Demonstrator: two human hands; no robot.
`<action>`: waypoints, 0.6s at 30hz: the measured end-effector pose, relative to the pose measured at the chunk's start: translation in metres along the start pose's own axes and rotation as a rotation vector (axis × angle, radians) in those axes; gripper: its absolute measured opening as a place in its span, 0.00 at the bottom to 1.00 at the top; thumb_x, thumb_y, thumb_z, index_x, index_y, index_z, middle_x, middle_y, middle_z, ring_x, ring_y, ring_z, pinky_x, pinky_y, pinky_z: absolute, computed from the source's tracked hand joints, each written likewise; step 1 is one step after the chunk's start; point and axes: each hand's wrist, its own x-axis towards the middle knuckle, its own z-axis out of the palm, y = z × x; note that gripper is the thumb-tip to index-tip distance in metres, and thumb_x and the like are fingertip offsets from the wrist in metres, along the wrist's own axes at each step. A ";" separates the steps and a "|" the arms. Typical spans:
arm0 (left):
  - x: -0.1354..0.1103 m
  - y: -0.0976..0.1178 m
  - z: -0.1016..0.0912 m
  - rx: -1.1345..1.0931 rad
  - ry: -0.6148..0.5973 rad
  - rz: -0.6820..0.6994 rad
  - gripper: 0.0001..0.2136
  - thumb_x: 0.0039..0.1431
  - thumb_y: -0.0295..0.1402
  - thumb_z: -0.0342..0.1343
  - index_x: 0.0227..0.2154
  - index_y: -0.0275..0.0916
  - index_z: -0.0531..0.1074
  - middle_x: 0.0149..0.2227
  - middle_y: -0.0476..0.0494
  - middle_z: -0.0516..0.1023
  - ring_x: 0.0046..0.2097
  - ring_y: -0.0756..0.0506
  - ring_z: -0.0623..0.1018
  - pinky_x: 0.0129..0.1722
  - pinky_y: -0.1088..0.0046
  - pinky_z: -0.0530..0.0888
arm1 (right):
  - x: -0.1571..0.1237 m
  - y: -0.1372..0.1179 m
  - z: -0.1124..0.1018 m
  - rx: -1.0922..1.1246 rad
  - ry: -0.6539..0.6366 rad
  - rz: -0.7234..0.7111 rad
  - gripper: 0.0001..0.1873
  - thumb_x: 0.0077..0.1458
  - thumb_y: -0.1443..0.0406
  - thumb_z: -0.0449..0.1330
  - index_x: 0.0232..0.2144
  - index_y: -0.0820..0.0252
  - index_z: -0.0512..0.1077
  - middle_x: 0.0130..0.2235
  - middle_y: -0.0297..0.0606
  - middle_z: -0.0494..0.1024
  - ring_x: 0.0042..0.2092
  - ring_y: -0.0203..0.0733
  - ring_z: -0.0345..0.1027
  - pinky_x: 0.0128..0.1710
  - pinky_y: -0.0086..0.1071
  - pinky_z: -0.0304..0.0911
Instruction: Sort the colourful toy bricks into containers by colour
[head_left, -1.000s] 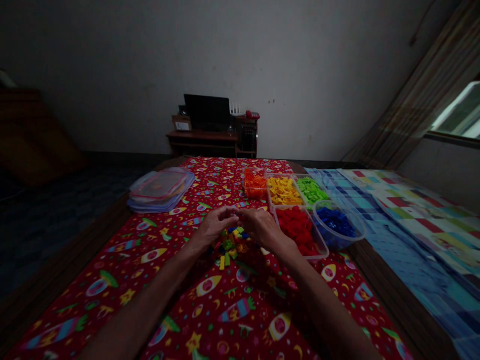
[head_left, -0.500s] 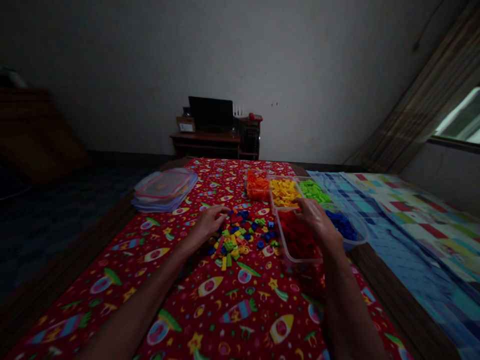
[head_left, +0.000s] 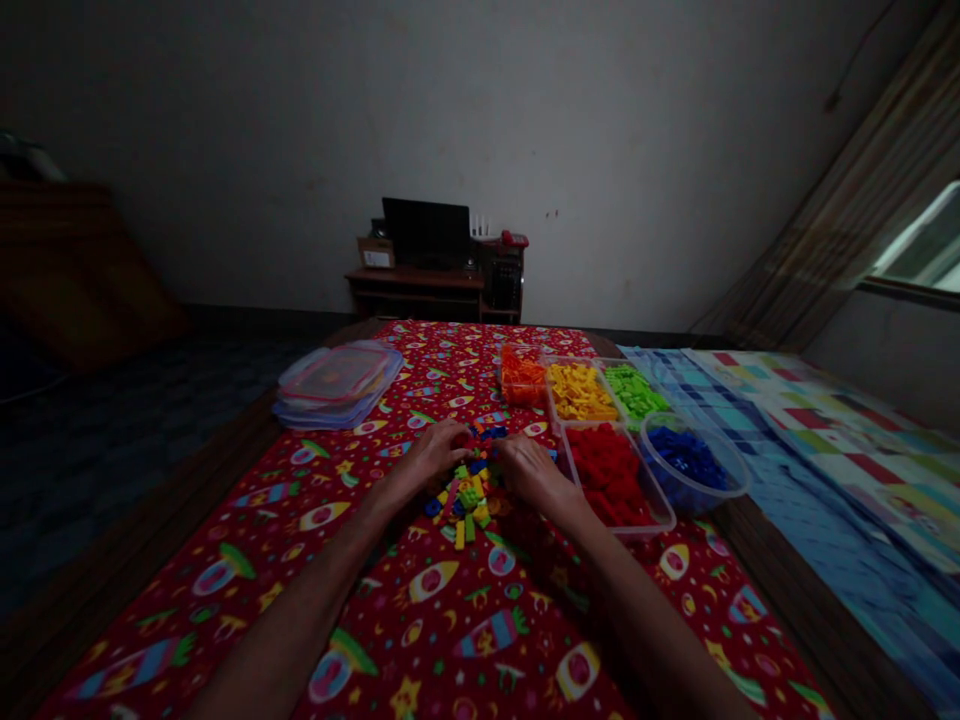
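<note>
A mixed pile of small plastic building bricks (head_left: pixel 471 495), in yellow, green, blue, red and orange, lies on the red rocket-print cloth. My left hand (head_left: pixel 439 452) is at the pile's far left side, its fingers bent into a pinch by some red pieces; what they hold is too small to name. From the right, my right hand (head_left: pixel 531 470) reaches into the pile with curled fingers, their tips partly hidden among the bricks. To its right, a clear tub of red bricks (head_left: pixel 606 475) stands nearest.
Behind the red tub are containers of orange bricks (head_left: pixel 523 378), yellow bricks (head_left: pixel 579 392) and green bricks (head_left: pixel 634 393). A round tub holds blue bricks (head_left: pixel 686 455). Stacked plastic lids (head_left: pixel 337 385) lie at the left. A desk with a monitor (head_left: pixel 426 232) stands by the wall.
My right hand has moved left from above the red tub to the mixed pile. My left hand has shifted slightly, its fingers now more bent. The view has shifted a little.
</note>
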 end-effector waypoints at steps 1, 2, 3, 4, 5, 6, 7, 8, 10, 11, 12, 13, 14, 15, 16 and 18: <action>0.000 0.002 -0.005 -0.008 0.008 -0.051 0.07 0.49 0.34 0.59 0.31 0.38 0.76 0.34 0.43 0.78 0.38 0.44 0.76 0.40 0.70 0.71 | 0.000 0.002 0.005 -0.001 -0.016 0.004 0.15 0.56 0.75 0.52 0.46 0.64 0.69 0.41 0.46 0.73 0.42 0.42 0.64 0.41 0.33 0.58; 0.000 0.004 -0.010 -0.028 0.021 -0.099 0.07 0.48 0.35 0.59 0.30 0.38 0.76 0.34 0.44 0.78 0.37 0.44 0.76 0.39 0.70 0.71 | 0.000 0.003 0.009 -0.002 -0.027 0.013 0.16 0.56 0.76 0.52 0.45 0.64 0.69 0.41 0.45 0.73 0.42 0.42 0.64 0.41 0.32 0.58; 0.001 0.005 -0.013 -0.061 0.035 -0.138 0.07 0.47 0.35 0.59 0.29 0.38 0.75 0.33 0.44 0.78 0.36 0.44 0.76 0.38 0.70 0.71 | 0.000 0.005 0.011 0.002 -0.030 0.021 0.16 0.55 0.76 0.52 0.45 0.64 0.69 0.40 0.45 0.73 0.41 0.41 0.64 0.41 0.32 0.58; 0.001 0.007 -0.016 -0.106 0.051 -0.170 0.07 0.46 0.35 0.59 0.28 0.38 0.75 0.32 0.44 0.78 0.35 0.44 0.76 0.37 0.71 0.71 | 0.001 0.007 0.012 0.012 -0.022 0.027 0.15 0.55 0.76 0.52 0.44 0.64 0.69 0.40 0.44 0.73 0.41 0.41 0.65 0.41 0.31 0.58; 0.001 0.008 -0.018 -0.161 0.062 -0.197 0.08 0.45 0.36 0.59 0.28 0.38 0.75 0.32 0.45 0.79 0.35 0.44 0.76 0.37 0.71 0.71 | 0.001 0.008 0.012 0.027 -0.008 0.034 0.15 0.55 0.76 0.52 0.44 0.65 0.70 0.40 0.44 0.74 0.41 0.40 0.65 0.41 0.31 0.58; 0.001 0.009 -0.019 -0.226 0.064 -0.224 0.09 0.44 0.37 0.59 0.28 0.38 0.75 0.30 0.45 0.78 0.34 0.44 0.76 0.35 0.71 0.71 | 0.002 0.008 0.011 0.042 0.010 0.045 0.13 0.56 0.75 0.52 0.42 0.65 0.70 0.39 0.44 0.74 0.40 0.40 0.65 0.40 0.31 0.58; 0.001 0.010 -0.020 -0.302 0.058 -0.255 0.10 0.43 0.38 0.59 0.28 0.38 0.75 0.29 0.46 0.78 0.32 0.45 0.76 0.34 0.71 0.71 | 0.002 0.009 0.010 0.056 0.029 0.060 0.10 0.56 0.73 0.53 0.41 0.65 0.70 0.38 0.44 0.74 0.39 0.41 0.65 0.39 0.31 0.58; 0.000 0.011 -0.021 -0.385 0.046 -0.289 0.11 0.43 0.39 0.59 0.28 0.38 0.75 0.28 0.46 0.78 0.31 0.45 0.76 0.32 0.72 0.71 | 0.003 0.009 0.009 0.070 0.052 0.076 0.08 0.57 0.71 0.53 0.39 0.65 0.71 0.36 0.44 0.74 0.38 0.41 0.65 0.38 0.31 0.58; -0.001 0.016 -0.023 -0.556 -0.002 -0.357 0.14 0.43 0.43 0.59 0.30 0.37 0.75 0.25 0.48 0.76 0.27 0.47 0.75 0.28 0.73 0.70 | 0.005 0.008 0.006 0.100 0.121 0.096 0.08 0.60 0.67 0.53 0.37 0.64 0.71 0.34 0.43 0.74 0.36 0.40 0.66 0.37 0.31 0.58; -0.002 0.019 -0.024 -0.628 -0.033 -0.380 0.16 0.43 0.45 0.59 0.30 0.37 0.75 0.24 0.48 0.76 0.25 0.47 0.74 0.27 0.73 0.69 | 0.006 0.007 0.004 0.122 0.165 0.092 0.09 0.60 0.65 0.52 0.37 0.64 0.71 0.34 0.42 0.75 0.36 0.40 0.66 0.37 0.31 0.58; -0.003 0.023 -0.026 -0.683 -0.061 -0.393 0.17 0.43 0.47 0.59 0.30 0.37 0.75 0.23 0.49 0.75 0.24 0.48 0.73 0.26 0.74 0.69 | 0.007 0.006 0.003 0.149 0.210 0.078 0.10 0.61 0.64 0.52 0.39 0.64 0.71 0.34 0.42 0.75 0.36 0.40 0.66 0.38 0.31 0.59; -0.004 0.027 -0.028 -0.721 -0.083 -0.396 0.18 0.44 0.49 0.58 0.29 0.37 0.75 0.22 0.49 0.75 0.24 0.49 0.72 0.26 0.74 0.69 | 0.007 0.005 0.001 0.177 0.251 0.058 0.11 0.61 0.64 0.52 0.42 0.63 0.70 0.35 0.43 0.75 0.36 0.41 0.67 0.38 0.31 0.59; -0.005 0.031 -0.029 -0.747 -0.103 -0.390 0.19 0.45 0.50 0.58 0.28 0.36 0.75 0.22 0.49 0.74 0.23 0.50 0.72 0.26 0.75 0.68 | 0.007 0.004 -0.001 0.202 0.285 0.035 0.13 0.61 0.63 0.52 0.45 0.64 0.69 0.35 0.43 0.76 0.37 0.41 0.67 0.39 0.32 0.59; -0.006 0.035 -0.030 -0.766 -0.119 -0.379 0.20 0.46 0.51 0.57 0.26 0.36 0.75 0.21 0.48 0.74 0.24 0.50 0.72 0.26 0.76 0.68 | 0.008 0.002 -0.002 0.223 0.304 0.011 0.16 0.61 0.63 0.52 0.49 0.64 0.67 0.36 0.44 0.76 0.37 0.41 0.67 0.39 0.32 0.60; -0.007 0.039 -0.031 -0.780 -0.136 -0.363 0.20 0.47 0.52 0.57 0.25 0.36 0.75 0.22 0.48 0.74 0.24 0.50 0.72 0.26 0.76 0.68 | 0.008 0.001 -0.004 0.240 0.305 -0.014 0.18 0.61 0.63 0.53 0.52 0.64 0.65 0.37 0.44 0.76 0.37 0.41 0.68 0.39 0.32 0.60; -0.008 0.045 -0.031 -0.799 -0.172 -0.325 0.21 0.47 0.53 0.56 0.24 0.37 0.75 0.23 0.47 0.75 0.25 0.50 0.72 0.27 0.76 0.69 | 0.008 -0.002 -0.008 0.260 0.258 -0.065 0.20 0.61 0.63 0.53 0.54 0.63 0.64 0.37 0.43 0.76 0.35 0.41 0.68 0.37 0.31 0.59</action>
